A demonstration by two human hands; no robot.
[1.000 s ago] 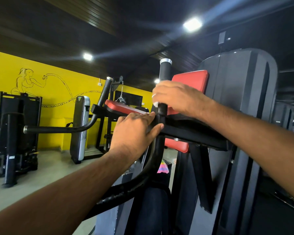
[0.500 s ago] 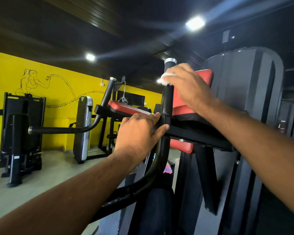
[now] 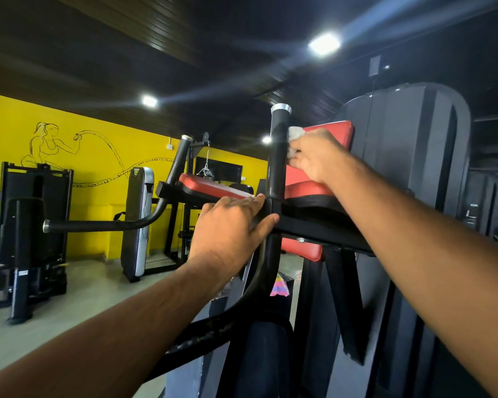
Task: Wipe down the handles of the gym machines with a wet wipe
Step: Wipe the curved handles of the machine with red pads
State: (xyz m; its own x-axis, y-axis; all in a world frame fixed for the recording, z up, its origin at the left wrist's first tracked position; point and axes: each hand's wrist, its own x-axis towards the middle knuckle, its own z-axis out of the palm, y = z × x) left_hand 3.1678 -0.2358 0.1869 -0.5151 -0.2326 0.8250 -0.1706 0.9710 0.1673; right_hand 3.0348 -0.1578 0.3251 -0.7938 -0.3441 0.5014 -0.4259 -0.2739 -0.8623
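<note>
Far left: black weight machine [image 3: 32,214] stands on the grey floor [image 3: 69,300] against a yellow wall [image 3: 92,202]. The wall has a line drawing [image 3: 52,145] of a woman swinging ropes. Next, a long black bar [image 3: 98,225] with a silver end cap runs level, then bends upward. Behind it is a black-and-silver machine [image 3: 138,219]. A slanted handle [image 3: 181,156] with a silver cap rises beside a red arm pad [image 3: 210,185].

Centre: the left hand [image 3: 227,225] comes in on a forearm from bottom left. Fingers straight and flat, not wrapped round anything. Fingertips and thumb rest on the black joint at the foot of the upright handle [image 3: 278,156]. This handle is black and vertical with a silver cap on top. Below the joint a curved bar drops toward bottom left.

Just right of the handle: white wipe [image 3: 293,136], bunched, against the handle's right side in its upper half, below the cap. The right hand [image 3: 316,156] grips the wipe with curled fingers and holds it to the handle; its forearm enters from the right edge. Behind the hand is a red back pad [image 3: 337,130]. A smaller red pad [image 3: 302,249] sits lower, under the black crossbar. A small multicoloured cloth [image 3: 281,287] shows low down behind the bar; what it lies on, cannot tell. Far right: tall black machine cover [image 3: 408,196].
</note>
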